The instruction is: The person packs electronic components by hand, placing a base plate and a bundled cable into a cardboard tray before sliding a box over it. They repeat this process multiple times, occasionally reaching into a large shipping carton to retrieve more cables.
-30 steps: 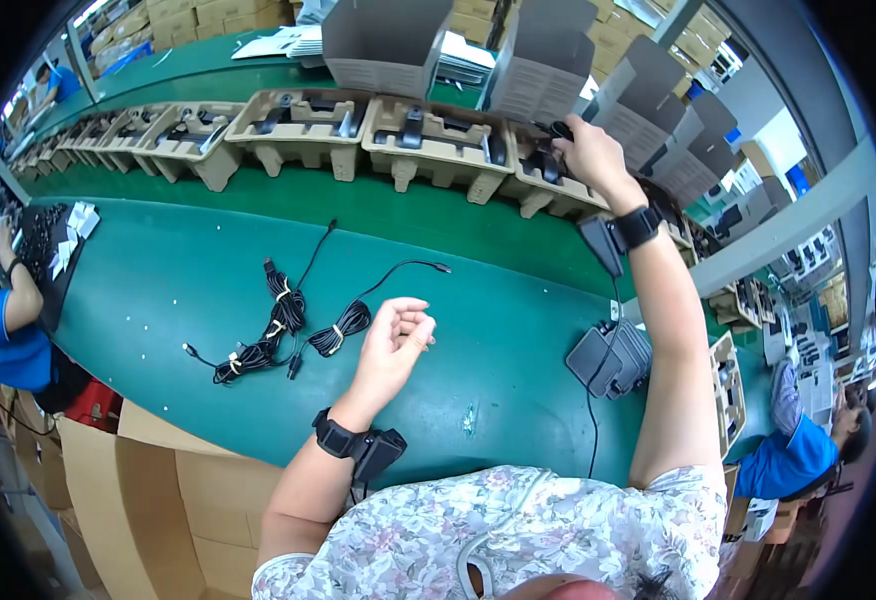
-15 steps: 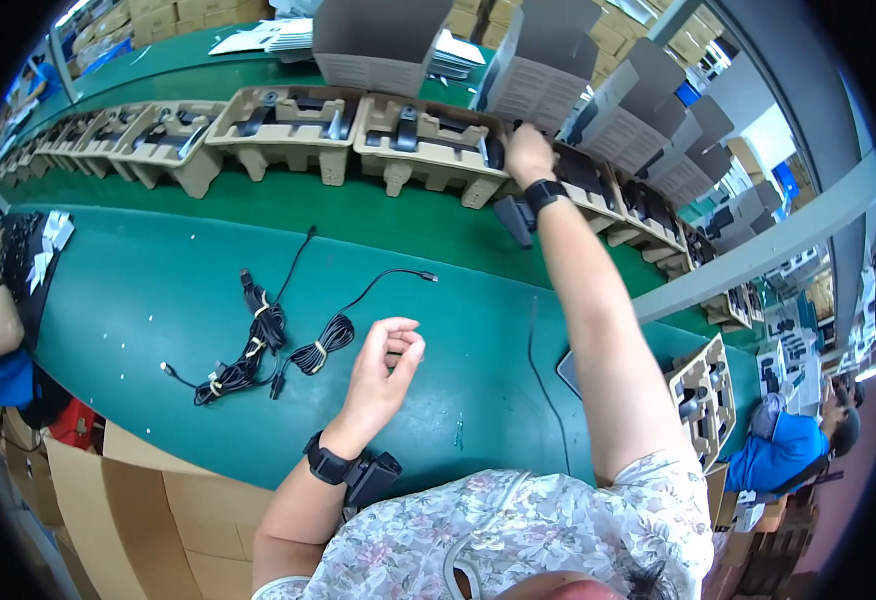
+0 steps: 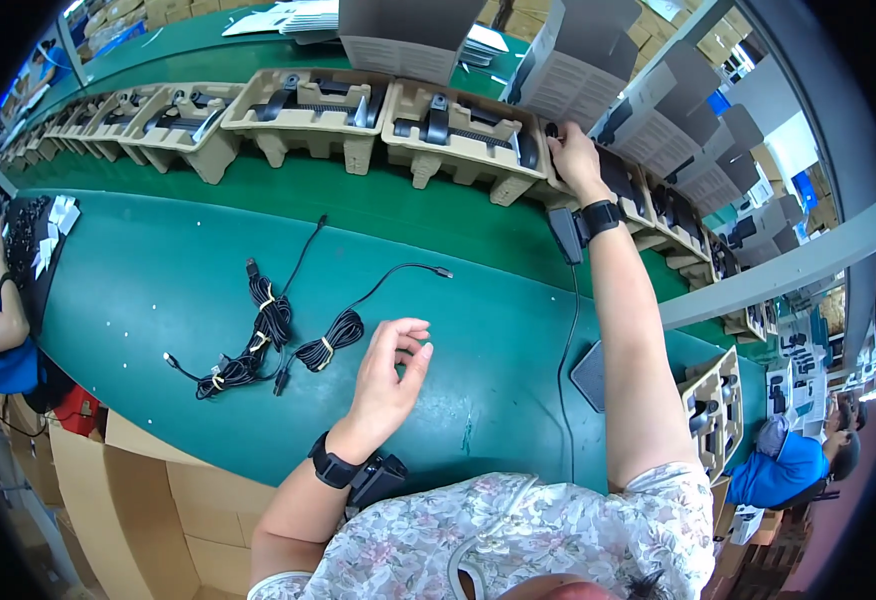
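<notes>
My right hand (image 3: 575,160) reaches to the row of trays at the back. Its fingers are closed at the edge of a brown moulded-pulp tray (image 3: 550,180), by a small dark part they mostly hide; I cannot make out what they hold. My left hand (image 3: 390,375) hovers over the green table (image 3: 488,340), fingers loosely bent, thumb apart, nothing in it. Left of it lie bundled black cables: a smaller coil (image 3: 330,342) with one end stretched out, and a larger tied bundle (image 3: 258,340). Both wrists wear black bands with a small box.
More pulp trays (image 3: 303,128) with black parts curve along the green belt (image 3: 288,190). Grey cartons (image 3: 583,60) stand open behind. A metal post (image 3: 788,265) slants by my right arm. A dark flat device (image 3: 588,377) and a tray (image 3: 713,410) lie right. Co-workers sit both sides.
My right hand has shifted a little to the right and nearer, still at the trays. The view has turned slightly. My left hand stays over the table, its fingers slightly looser.
</notes>
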A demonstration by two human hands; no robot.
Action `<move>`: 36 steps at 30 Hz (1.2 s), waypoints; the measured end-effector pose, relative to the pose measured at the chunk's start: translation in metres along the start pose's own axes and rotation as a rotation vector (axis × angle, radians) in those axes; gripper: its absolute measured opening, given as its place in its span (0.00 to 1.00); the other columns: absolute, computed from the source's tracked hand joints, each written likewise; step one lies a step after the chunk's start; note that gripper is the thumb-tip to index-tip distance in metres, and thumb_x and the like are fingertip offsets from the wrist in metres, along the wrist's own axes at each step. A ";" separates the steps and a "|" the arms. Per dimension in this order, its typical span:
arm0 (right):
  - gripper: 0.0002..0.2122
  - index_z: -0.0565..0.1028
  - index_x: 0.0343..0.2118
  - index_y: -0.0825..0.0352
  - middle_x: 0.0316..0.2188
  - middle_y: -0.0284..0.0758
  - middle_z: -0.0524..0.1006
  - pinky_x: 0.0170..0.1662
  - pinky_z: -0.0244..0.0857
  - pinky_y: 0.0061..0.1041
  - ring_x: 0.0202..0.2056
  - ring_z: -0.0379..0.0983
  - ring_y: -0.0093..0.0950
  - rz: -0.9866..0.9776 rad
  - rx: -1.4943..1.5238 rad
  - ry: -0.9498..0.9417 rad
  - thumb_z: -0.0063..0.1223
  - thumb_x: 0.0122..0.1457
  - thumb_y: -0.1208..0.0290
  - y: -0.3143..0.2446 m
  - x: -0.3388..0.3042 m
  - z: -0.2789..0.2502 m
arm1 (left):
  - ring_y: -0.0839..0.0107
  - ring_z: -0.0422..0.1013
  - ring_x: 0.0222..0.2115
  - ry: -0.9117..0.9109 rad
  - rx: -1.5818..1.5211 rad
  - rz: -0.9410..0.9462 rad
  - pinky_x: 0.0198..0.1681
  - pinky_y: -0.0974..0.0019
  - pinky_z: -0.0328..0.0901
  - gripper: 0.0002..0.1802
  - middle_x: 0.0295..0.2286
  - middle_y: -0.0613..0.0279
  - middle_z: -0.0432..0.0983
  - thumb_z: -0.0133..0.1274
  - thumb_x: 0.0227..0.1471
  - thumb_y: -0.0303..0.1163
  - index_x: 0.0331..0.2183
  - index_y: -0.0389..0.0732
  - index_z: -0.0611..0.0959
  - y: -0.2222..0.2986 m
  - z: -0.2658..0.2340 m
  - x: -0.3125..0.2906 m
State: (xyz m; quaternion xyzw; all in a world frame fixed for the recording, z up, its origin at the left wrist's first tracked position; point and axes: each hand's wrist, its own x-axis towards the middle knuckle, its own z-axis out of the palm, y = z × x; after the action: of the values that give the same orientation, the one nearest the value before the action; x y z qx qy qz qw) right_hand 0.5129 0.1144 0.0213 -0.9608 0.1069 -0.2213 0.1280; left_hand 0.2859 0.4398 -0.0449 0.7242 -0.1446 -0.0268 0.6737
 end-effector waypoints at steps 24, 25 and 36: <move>0.20 0.71 0.46 0.60 0.35 0.41 0.74 0.36 0.67 0.39 0.38 0.72 0.41 -0.380 -0.466 0.147 0.48 0.54 0.53 0.010 -0.085 -0.088 | 0.55 0.65 0.41 0.311 0.760 0.436 0.44 0.58 0.61 0.15 0.38 0.51 0.66 0.54 0.45 0.24 0.39 0.38 0.73 -0.026 -0.045 0.023; 0.21 0.70 0.47 0.59 0.35 0.42 0.74 0.36 0.67 0.39 0.38 0.72 0.41 -0.462 -0.481 0.028 0.51 0.53 0.53 0.013 -0.107 -0.099 | 0.55 0.65 0.41 0.299 0.758 0.433 0.44 0.58 0.61 0.15 0.38 0.51 0.66 0.54 0.45 0.24 0.39 0.38 0.73 -0.027 -0.048 0.021; 0.36 0.62 0.53 0.73 0.44 0.48 0.71 0.46 0.64 0.35 0.43 0.69 0.44 -0.431 -0.450 -0.449 0.62 0.42 0.57 0.029 -0.306 -0.108 | 0.54 0.66 0.38 0.194 1.111 0.192 0.40 0.58 0.63 0.22 0.35 0.52 0.69 0.61 0.39 0.29 0.39 0.38 0.75 -0.035 -0.065 0.009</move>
State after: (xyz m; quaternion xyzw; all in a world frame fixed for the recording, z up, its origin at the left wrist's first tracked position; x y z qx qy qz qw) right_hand 0.1901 0.1457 -0.0149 -0.9899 -0.0822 0.0020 -0.1155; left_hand 0.3158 0.5020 -0.0724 0.9525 -0.1395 0.1812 0.2012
